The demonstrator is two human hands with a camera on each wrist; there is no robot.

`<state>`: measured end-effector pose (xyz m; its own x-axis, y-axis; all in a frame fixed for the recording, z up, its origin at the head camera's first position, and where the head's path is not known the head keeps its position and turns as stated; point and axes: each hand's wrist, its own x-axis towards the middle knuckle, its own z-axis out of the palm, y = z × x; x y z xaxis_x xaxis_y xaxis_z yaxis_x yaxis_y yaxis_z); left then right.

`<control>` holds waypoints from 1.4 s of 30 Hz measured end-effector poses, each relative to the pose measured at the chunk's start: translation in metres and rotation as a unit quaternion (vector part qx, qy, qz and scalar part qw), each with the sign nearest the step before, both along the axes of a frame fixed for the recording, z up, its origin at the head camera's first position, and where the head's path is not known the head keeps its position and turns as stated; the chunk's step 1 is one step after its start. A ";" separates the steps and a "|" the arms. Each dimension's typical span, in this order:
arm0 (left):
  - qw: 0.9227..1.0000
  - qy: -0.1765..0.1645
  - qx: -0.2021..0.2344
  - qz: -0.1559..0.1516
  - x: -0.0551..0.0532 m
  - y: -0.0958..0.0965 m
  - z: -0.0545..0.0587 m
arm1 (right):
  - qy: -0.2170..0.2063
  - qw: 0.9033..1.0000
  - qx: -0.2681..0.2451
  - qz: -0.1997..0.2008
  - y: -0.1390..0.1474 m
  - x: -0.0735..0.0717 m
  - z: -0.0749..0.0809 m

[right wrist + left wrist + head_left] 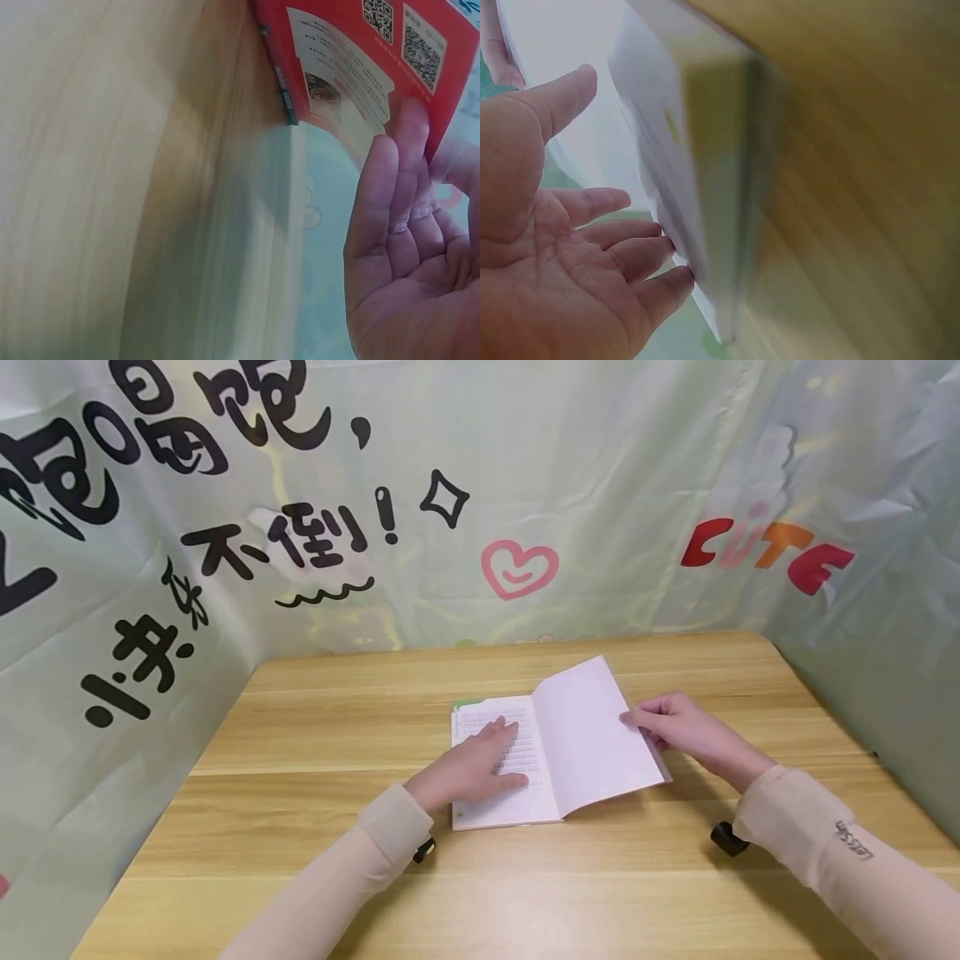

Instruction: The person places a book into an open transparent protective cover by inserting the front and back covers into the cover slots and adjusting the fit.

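Observation:
An open book [506, 814] lies on the wooden table, printed text on its left page. Its right side, a blank white page [596, 735], is lifted at a slant. My left hand [476, 764] rests on the printed page with fingers spread; the left wrist view shows its fingertips by the thick page block [716, 157]. My right hand [682, 731] pinches the outer edge of the raised side, thumb over the white page. In the right wrist view, the fingers lie against the red back cover [341, 34], which carries two QR codes.
The wooden table [315, 727] extends around the book. A pale cloth [622, 493] with black lettering, a pink heart and the word CUTE hangs behind and beside it. Dark wrist devices [727, 839] show under both sleeves.

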<state>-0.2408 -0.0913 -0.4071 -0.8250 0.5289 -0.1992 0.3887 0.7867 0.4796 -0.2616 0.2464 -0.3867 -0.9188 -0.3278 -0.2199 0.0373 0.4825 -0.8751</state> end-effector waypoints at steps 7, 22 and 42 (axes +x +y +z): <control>1.000 0.010 0.002 0.010 0.000 -0.011 -0.001 | 0.009 1.000 -0.002 -0.020 0.013 0.002 0.006; 1.000 0.019 -0.004 0.008 0.003 -0.017 -0.006 | 0.023 0.999 0.001 -0.031 0.018 0.007 0.017; 1.000 0.017 -0.012 0.001 0.001 -0.021 -0.002 | 0.052 0.996 -0.035 0.062 -0.030 0.014 0.022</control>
<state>-0.2401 -0.1124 -0.4090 -0.8328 0.5222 -0.1836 0.4024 0.7989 0.4470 -0.2480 0.2160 -0.3645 -0.8871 -0.4510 -0.0980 -0.1111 0.4149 -0.9031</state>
